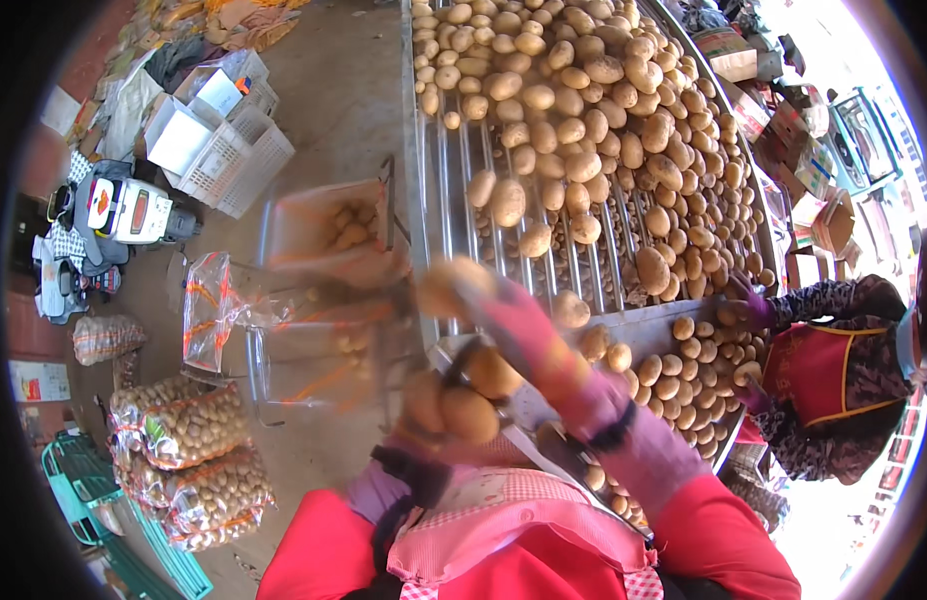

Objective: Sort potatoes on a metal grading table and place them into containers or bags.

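Note:
My gloved left hand (422, 439) is low in front of my apron, with potatoes (469, 416) gathered in it. My right hand (489, 300), in a purple glove and blurred by motion, reaches across the near left corner of the roller grading table (426, 225). At its fingertips is a blurred potato (452, 285). Another large potato (493, 371) lies just above the left hand; whether that hand touches it is unclear. To the left of the hands, a clear plastic bag (208, 307) with orange stripes hangs on a metal frame (259, 375), partly blurred.
Potatoes (583, 165) heap over the metal rollers (531, 277). A co-worker (831, 375) on the right reaches over a lower tray of potatoes (669, 386). Filled potato bags (200, 427), a scooter (133, 210) and white crates (230, 157) stand at left.

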Demonstrator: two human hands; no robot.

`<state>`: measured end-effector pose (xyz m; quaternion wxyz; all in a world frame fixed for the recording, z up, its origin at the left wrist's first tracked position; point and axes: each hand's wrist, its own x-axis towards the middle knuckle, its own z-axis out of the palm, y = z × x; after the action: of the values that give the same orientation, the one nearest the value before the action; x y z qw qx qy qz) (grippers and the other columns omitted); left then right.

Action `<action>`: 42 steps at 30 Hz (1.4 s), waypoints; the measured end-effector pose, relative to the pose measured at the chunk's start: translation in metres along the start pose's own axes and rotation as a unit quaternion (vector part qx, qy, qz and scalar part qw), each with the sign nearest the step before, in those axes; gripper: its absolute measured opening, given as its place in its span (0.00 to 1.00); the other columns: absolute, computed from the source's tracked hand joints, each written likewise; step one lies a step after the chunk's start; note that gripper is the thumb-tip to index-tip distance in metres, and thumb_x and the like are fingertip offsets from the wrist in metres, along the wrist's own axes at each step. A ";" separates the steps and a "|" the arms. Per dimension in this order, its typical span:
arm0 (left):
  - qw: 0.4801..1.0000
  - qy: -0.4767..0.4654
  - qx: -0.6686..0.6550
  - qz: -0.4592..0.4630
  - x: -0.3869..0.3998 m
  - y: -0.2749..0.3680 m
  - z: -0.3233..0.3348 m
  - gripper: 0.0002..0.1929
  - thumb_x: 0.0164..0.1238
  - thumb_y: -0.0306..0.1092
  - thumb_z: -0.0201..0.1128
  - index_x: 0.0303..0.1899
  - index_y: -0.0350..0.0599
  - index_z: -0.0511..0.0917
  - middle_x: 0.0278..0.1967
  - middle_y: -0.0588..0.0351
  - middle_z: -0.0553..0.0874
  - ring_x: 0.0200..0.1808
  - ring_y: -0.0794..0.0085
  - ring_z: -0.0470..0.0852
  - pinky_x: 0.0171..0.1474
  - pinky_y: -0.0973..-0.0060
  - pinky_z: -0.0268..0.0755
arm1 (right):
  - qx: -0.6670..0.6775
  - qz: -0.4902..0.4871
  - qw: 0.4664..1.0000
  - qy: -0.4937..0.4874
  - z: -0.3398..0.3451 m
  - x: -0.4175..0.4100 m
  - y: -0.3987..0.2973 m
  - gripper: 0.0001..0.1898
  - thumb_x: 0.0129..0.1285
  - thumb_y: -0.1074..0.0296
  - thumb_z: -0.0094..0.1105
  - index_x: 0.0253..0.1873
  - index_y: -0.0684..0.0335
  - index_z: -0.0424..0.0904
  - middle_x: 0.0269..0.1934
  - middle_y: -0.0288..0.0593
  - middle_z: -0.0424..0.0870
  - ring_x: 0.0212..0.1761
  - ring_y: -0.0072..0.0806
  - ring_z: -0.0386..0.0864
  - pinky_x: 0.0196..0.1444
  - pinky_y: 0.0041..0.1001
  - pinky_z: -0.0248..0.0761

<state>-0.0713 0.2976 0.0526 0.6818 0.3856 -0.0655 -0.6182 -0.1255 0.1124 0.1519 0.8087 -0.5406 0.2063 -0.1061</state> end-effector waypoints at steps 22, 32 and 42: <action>0.910 0.213 0.270 0.231 0.148 0.123 -0.135 0.29 0.76 0.35 0.59 0.74 0.39 0.64 0.71 0.50 0.71 0.64 0.69 0.74 0.66 0.74 0.71 | -0.297 0.242 0.895 0.229 -0.111 -0.257 0.111 0.28 0.68 0.47 0.59 0.65 0.59 0.74 0.54 0.54 0.85 0.57 0.48 0.82 0.59 0.40 0.73; 0.510 0.143 0.846 0.062 0.320 0.087 0.067 0.48 0.47 0.60 0.76 0.73 0.61 0.67 0.75 0.39 0.59 0.74 0.45 0.62 0.75 0.58 0.60 | -0.280 0.186 0.901 0.276 -0.192 -0.253 0.053 0.34 0.63 0.55 0.67 0.73 0.46 0.68 0.61 0.52 0.80 0.62 0.46 0.79 0.66 0.37 0.71; 0.533 0.045 0.841 -0.079 0.285 0.101 0.019 0.33 0.68 0.63 0.59 0.61 0.44 0.80 0.69 0.39 0.71 0.71 0.47 0.69 0.73 0.61 0.61 | -0.699 0.095 0.679 0.202 -0.312 -0.062 0.080 0.25 0.54 0.74 0.61 0.59 0.46 0.83 0.70 0.48 0.69 0.66 0.53 0.72 0.63 0.42 0.73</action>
<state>0.0626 0.0279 0.0163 -0.0062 0.8121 -0.4938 -0.3108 -0.3246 -0.0908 -0.0114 0.1395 -0.8915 0.4292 0.0400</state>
